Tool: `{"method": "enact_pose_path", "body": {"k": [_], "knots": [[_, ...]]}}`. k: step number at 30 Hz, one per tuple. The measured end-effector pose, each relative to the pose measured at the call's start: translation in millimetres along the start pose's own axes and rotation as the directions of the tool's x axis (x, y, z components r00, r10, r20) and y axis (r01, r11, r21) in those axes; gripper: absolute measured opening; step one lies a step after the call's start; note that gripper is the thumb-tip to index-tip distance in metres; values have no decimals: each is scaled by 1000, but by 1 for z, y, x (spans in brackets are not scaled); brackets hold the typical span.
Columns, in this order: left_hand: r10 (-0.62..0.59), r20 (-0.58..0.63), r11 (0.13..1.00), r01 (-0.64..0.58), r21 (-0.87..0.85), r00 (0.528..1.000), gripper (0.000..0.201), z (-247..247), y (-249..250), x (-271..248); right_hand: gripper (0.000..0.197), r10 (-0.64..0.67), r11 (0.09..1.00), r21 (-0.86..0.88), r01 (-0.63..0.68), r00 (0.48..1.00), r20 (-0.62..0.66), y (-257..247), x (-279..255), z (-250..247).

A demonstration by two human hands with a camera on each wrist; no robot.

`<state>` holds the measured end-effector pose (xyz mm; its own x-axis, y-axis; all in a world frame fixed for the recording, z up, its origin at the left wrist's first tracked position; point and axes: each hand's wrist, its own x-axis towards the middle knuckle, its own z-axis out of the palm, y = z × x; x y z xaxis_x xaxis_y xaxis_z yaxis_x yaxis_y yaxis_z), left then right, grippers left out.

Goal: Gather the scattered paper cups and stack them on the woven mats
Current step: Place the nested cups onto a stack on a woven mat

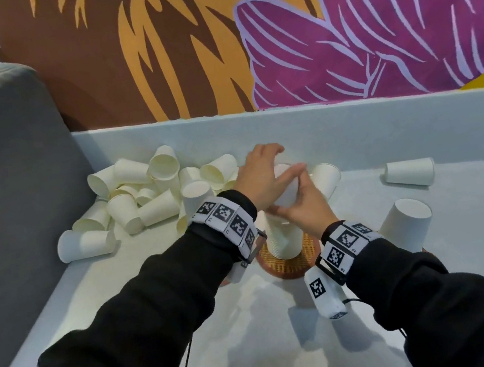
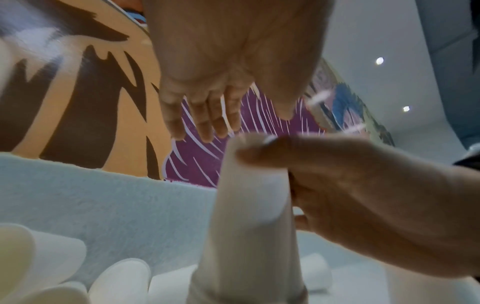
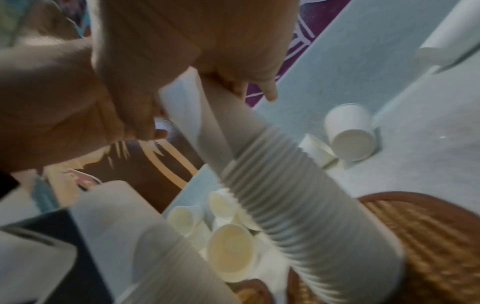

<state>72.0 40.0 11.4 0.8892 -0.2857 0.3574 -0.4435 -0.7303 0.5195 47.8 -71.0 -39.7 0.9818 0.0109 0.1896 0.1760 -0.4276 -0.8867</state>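
Black-sleeved forearms with checker-marked white wristbands fill the near foreground, both reaching forward to one spot; right hand (image 1: 300, 203) has thumb and fingers curled round the topmost inverted white paper cup (image 1: 286, 190), pinching its side wall; left hand (image 1: 260, 177) lies over the far side of the same cup, fingers straight and relaxed, steadying rather than gripping.

Tall nested column of upturned white paper cups (image 3: 293, 205), ribbed with many rims, stands upright on a round woven rattan mat (image 1: 290, 265); its long axis runs near vertical, and the top cup sits directly under both hands, so seating it calls for a straight push down along that axis, by my reading.

Loose heap of white paper cups (image 1: 142, 195) lies on the pale grey bench surface (image 1: 463, 244) to the left, beside a grey cushion (image 1: 7, 174), nearer the left hand; single cup on its side (image 1: 409, 173) lies well to the right; second stack (image 1: 405, 223) leans at right, nearer the right hand.
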Motion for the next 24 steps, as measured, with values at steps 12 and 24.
{"method": "enact_pose_path", "body": {"k": [12, 24], "knots": [[-262, -368, 960, 281, -1, 892, 12, -123, -135, -43, 46, -672, 720, -99, 687, 653, -350, -102, -15, 102], [-609, -23, 520, 420, 744, 793, 46, -116, -313, -117, 32, -686, 688, -181, 703, 711, 153, -48, 0, 249]]}}
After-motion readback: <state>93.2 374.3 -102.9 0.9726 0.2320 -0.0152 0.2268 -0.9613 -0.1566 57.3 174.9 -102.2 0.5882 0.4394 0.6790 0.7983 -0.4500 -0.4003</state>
